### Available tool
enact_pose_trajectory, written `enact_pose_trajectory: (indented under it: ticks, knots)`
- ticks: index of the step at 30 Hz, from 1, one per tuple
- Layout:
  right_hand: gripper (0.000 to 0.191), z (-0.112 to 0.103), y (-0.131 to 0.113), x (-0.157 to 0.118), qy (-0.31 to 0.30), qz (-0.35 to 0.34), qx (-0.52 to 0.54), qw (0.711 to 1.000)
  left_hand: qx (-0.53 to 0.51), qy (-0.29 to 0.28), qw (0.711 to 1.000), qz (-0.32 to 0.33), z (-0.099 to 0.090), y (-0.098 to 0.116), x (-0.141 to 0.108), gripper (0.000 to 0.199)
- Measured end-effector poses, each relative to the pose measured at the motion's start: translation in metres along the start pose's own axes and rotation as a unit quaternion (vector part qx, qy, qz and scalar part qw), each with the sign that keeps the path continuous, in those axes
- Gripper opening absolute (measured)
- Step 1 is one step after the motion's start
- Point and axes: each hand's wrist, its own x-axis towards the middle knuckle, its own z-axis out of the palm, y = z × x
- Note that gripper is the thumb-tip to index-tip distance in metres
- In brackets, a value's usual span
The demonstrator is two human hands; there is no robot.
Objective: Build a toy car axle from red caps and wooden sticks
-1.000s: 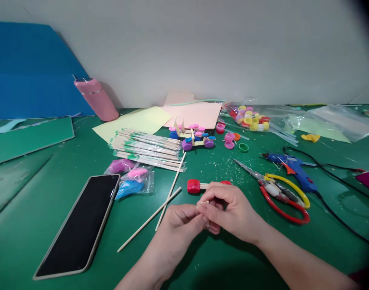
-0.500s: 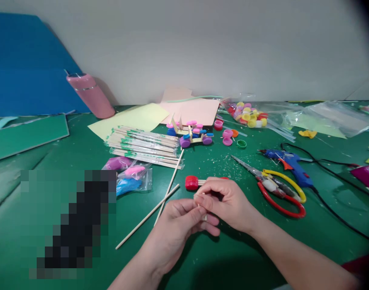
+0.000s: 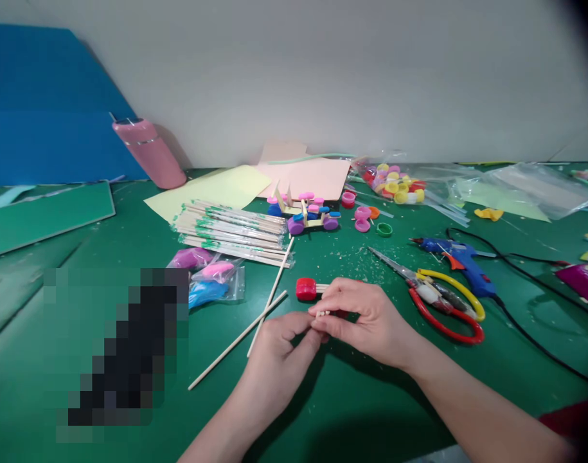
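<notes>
My left hand [image 3: 286,350] and my right hand [image 3: 365,315] meet over the green table. Both are closed in a pinch on several short wooden stick pieces [image 3: 323,313], whose pale cut ends peek out between the fingertips; the rest of the pieces is hidden. Just behind my right hand lies a red block [image 3: 306,289] with pale sticks running from it, partly covered by the hand. Left of my left hand, one bare wooden stick [image 3: 236,342] crosses another wooden stick [image 3: 283,267].
Wrapped chopsticks [image 3: 231,228] and bags of coloured clay [image 3: 209,292] lie left. Small model cars [image 3: 313,222] and bottle caps [image 3: 362,225] stand behind. On the right are scissors [image 3: 448,305] and a blue glue gun [image 3: 467,267] with its cord. A pink bottle [image 3: 151,154] leans on the wall.
My fingers have drawn tighter together, and the left hand's outstretched fingers have curled in. The stick pieces now show their ends upward between the fingertips. The view has shifted slightly.
</notes>
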Motion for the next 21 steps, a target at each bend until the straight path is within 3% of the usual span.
enact_pose_trajectory:
  ticks: [5, 10, 12, 16, 21]
  knots:
    - [0.011, -0.002, -0.003, -0.004, -0.029, -0.038, -0.097, 0.994, 0.033, -0.001, 0.997, 0.065, 0.0, -0.005, 0.001, 0.016]
    - [0.011, -0.001, 0.002, -0.01, -0.03, -0.018, -0.153, 0.988, 0.101, 0.041, 0.993, 0.04, -0.014, -0.001, -0.001, 0.02]
    - [0.01, 0.001, 0.005, -0.011, -0.031, -0.01, -0.164, 0.986, 0.118, 0.03, 0.991, 0.045, -0.021, 0.003, -0.002, 0.017]
    - [0.013, 0.007, 0.01, -0.011, -0.034, -0.019, -0.185, 0.982, 0.127, 0.013, 0.985, 0.119, -0.027, 0.008, 0.002, 0.014]
    - [0.019, 0.013, 0.015, -0.012, -0.031, -0.022, -0.2, 0.979, 0.148, -0.025, 0.971, 0.186, -0.021, 0.002, 0.01, 0.014]
